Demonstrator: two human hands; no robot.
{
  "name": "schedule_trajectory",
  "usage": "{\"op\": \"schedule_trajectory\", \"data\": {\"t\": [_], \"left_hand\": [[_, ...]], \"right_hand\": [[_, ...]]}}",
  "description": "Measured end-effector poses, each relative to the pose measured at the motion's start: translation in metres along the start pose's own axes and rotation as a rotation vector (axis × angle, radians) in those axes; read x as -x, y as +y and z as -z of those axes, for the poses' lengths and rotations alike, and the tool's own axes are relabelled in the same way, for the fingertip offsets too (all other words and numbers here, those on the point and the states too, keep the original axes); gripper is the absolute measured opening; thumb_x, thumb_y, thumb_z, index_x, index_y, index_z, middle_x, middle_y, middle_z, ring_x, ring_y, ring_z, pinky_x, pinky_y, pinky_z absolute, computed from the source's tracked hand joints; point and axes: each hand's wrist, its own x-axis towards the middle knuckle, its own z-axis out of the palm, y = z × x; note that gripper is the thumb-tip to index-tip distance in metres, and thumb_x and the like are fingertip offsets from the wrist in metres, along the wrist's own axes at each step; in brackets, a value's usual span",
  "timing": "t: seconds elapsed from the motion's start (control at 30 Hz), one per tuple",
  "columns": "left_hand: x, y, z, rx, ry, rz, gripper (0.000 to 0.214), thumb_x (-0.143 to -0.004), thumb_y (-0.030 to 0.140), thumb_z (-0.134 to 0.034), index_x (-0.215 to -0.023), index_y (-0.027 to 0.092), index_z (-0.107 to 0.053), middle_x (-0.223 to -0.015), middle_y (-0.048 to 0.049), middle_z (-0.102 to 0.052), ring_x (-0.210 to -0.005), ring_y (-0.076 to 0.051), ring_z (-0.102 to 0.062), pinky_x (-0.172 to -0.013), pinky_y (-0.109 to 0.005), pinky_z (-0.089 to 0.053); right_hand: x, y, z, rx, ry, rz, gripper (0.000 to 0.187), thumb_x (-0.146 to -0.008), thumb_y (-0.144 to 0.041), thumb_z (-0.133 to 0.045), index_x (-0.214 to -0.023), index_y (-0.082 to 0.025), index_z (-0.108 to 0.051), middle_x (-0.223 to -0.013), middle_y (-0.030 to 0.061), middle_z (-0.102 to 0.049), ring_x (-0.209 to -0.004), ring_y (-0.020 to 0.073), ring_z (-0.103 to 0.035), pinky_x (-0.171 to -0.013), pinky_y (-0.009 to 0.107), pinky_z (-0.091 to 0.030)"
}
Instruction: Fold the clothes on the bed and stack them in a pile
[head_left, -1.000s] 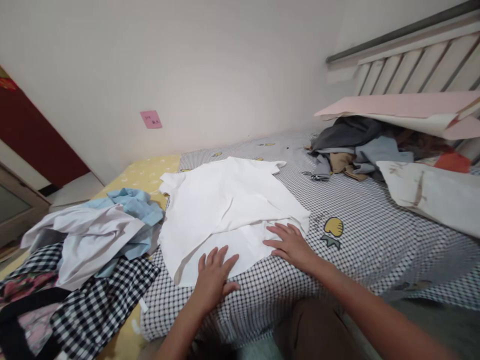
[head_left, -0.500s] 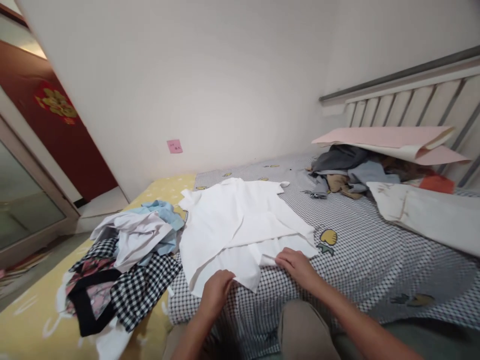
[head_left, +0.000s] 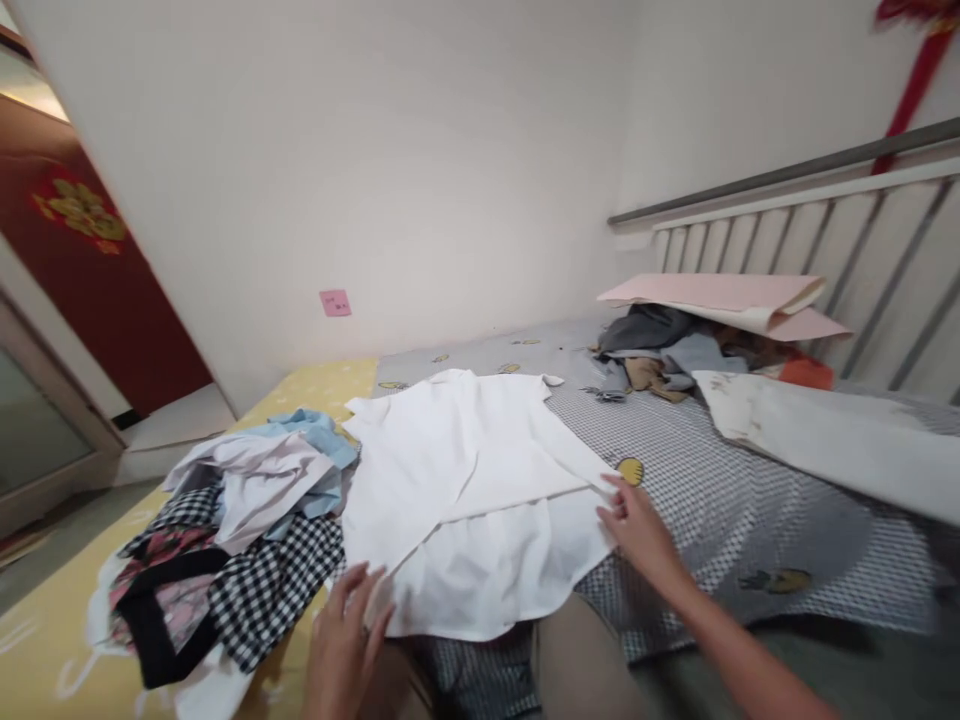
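Note:
A white shirt (head_left: 480,450) lies spread on the checked bed cover, its collar end toward the wall. The back layer's hem drapes past the front layers toward my knees. At the shirt's right edge, my right hand (head_left: 636,522) pinches the cloth between thumb and fingers. My left hand (head_left: 346,628) is beside the lower left corner, fingers apart and holding nothing, with the fingertips at the cloth's edge.
Rumpled clothes (head_left: 262,480), including a black-and-white checked piece (head_left: 281,570), are piled on the yellow cover (head_left: 60,640) at left. To the right, pink folded sheets (head_left: 712,290) rest on more clothes, near a white folded cloth (head_left: 817,425). A radiator (head_left: 847,245) stands beyond.
The back hem now lies smoother and extends nearer me. My left hand has let go and moved left and down; my right hand has moved up to the shirt's right edge.

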Motion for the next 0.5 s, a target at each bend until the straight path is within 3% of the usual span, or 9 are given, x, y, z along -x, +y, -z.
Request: {"op": "schedule_trajectory", "data": {"t": [0.03,0.1,0.2,0.27,0.37,0.5], "left_hand": [[-0.008,-0.004,0.000,-0.066,0.104,0.064,0.047,-0.094,0.048,-0.052,-0.133,0.022,-0.061,-0.136,-0.0164,-0.059,-0.126,-0.034,-0.058,-0.101,-0.052,-0.053],[-0.025,-0.004,-0.006,-0.172,0.163,0.142,0.058,-0.090,0.045,-0.060,-0.141,0.016,-0.052,-0.144,-0.0215,-0.051,-0.134,-0.037,-0.051,-0.103,-0.054,-0.050],[-0.039,-0.001,-0.023,-0.275,0.046,0.215,0.064,-0.087,0.031,-0.067,-0.146,0.021,-0.047,-0.155,-0.0204,-0.040,-0.140,-0.036,-0.045,-0.101,-0.050,-0.051],[-0.040,-0.004,-0.031,-0.311,-0.029,0.278,0.059,-0.087,0.017,-0.061,-0.144,0.025,-0.049,-0.156,-0.0169,-0.041,-0.136,-0.031,-0.050,-0.093,-0.040,-0.053],[-0.036,-0.014,-0.027,-0.282,-0.041,0.332,0.044,-0.090,0.005,-0.042,-0.126,0.022,-0.060,-0.137,-0.0118,-0.057,-0.114,-0.021,-0.064,-0.074,-0.027,-0.050],[-0.026,-0.029,-0.003,-0.198,0.054,0.323,0.035,-0.098,0.012,-0.029,-0.099,0.023,-0.062,-0.110,-0.0051,-0.065,-0.091,-0.017,-0.066,-0.064,-0.028,-0.043]], "right_hand": [[-0.013,0.006,-0.001,0.088,0.077,-0.040,0.069,-0.082,-0.039,-0.052,-0.148,-0.018,-0.047,-0.123,0.0153,-0.059,-0.107,0.0298,-0.062,-0.091,0.044,-0.052],[-0.033,0.017,-0.010,0.239,0.097,-0.110,0.078,-0.078,-0.043,-0.059,-0.151,-0.023,-0.043,-0.133,0.0169,-0.051,-0.114,0.0351,-0.060,-0.091,0.051,-0.051],[-0.049,0.031,-0.024,0.313,0.070,-0.134,0.064,-0.084,-0.041,-0.051,-0.145,-0.024,-0.052,-0.126,0.0168,-0.054,-0.104,0.0341,-0.064,-0.087,0.049,-0.052],[-0.051,0.043,-0.024,0.253,0.136,-0.107,0.056,-0.087,-0.031,-0.040,-0.137,-0.019,-0.061,-0.112,0.0161,-0.059,-0.093,0.0300,-0.066,-0.083,0.043,-0.053],[-0.050,0.061,-0.006,0.111,0.286,-0.064,0.052,-0.083,-0.028,-0.035,-0.119,-0.017,-0.071,-0.097,0.0146,-0.065,-0.084,0.0298,-0.066,-0.077,0.042,-0.053],[-0.038,0.073,0.027,-0.073,0.351,-0.134,0.040,-0.073,-0.037,-0.044,-0.093,-0.023,-0.076,-0.088,0.0112,-0.072,-0.074,0.0302,-0.067,-0.067,0.042,-0.053]]}}
